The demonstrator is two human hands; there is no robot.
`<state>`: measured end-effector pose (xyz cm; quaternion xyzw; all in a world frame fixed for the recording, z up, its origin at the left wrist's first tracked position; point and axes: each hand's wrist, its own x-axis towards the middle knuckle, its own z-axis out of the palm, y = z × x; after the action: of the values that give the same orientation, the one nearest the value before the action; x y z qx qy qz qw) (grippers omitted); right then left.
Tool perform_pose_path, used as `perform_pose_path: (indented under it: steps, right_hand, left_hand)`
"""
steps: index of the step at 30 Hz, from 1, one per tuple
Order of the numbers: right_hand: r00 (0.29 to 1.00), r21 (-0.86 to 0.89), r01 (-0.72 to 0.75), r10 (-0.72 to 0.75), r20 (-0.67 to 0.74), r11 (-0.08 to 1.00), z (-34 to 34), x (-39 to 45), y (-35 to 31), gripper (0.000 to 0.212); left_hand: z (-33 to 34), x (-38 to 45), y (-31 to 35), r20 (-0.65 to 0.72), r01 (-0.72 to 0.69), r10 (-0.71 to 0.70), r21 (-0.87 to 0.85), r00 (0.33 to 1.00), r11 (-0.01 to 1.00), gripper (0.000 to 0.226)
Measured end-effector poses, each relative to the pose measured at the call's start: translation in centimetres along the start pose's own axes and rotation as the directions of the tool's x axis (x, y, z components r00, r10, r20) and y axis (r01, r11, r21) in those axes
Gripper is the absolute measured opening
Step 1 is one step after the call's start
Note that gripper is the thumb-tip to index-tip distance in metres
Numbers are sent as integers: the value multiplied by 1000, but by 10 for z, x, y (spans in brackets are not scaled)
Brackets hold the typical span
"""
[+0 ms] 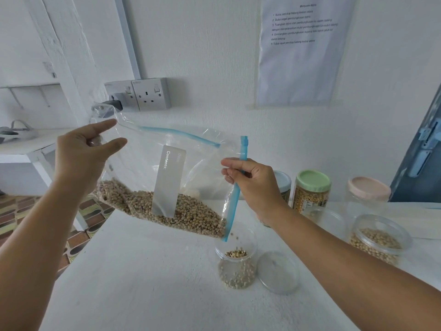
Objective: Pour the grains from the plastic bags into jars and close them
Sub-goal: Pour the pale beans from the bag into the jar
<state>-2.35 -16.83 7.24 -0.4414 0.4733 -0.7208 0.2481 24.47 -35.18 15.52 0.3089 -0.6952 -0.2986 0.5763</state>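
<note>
Pouring under way — zip-lock bag (167, 177) held up over the white table (148, 271), tilted so its lower right corner hangs just above the open jar (236, 261). Beans, pale w/ a dark eye (black-eyed peas by the look) (167, 211), are banked along the bag's low edge; a few are in mid-air at the jar mouth, and the jar holds a shallow layer.

Left hand (83, 151) holds the bag's upper left corner, film pinched btw thumb and fingers, fingers fairly straight. Right hand (253, 180) is curled round the blue zip strip (238, 187) on the opening side, pinching it about mid-length.

Handling, my read: film is soft, limp and slick, w/ no shape of its own — the load slumps wherever the low corner goes, so weight shifts suddenly. The stiffer zip strip is the best purchase and steers the spout; the far corner only sets tilt. The beans are hard and round, and will roll and bounce off the rim if the stream widens. The jar looks like light clear plastic, narrow-mouthed and easily knocked.

Clear lid (278, 272) lies flat just beside the jar, to its right. Further right: a green-lidded jar (311, 194) and a pink-lidded jar (368, 194), both closed, plus another open jar of grain (378, 237).
</note>
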Motion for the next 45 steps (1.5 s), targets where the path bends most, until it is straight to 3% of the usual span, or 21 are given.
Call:
perform_pose_path:
  steps: [45]
  right_hand:
    - [1000, -3, 6, -6, -15, 1000, -6, -4, 1, 30]
  left_hand:
    - [9, -4, 10, 27, 0, 1, -24, 1000, 1000, 52]
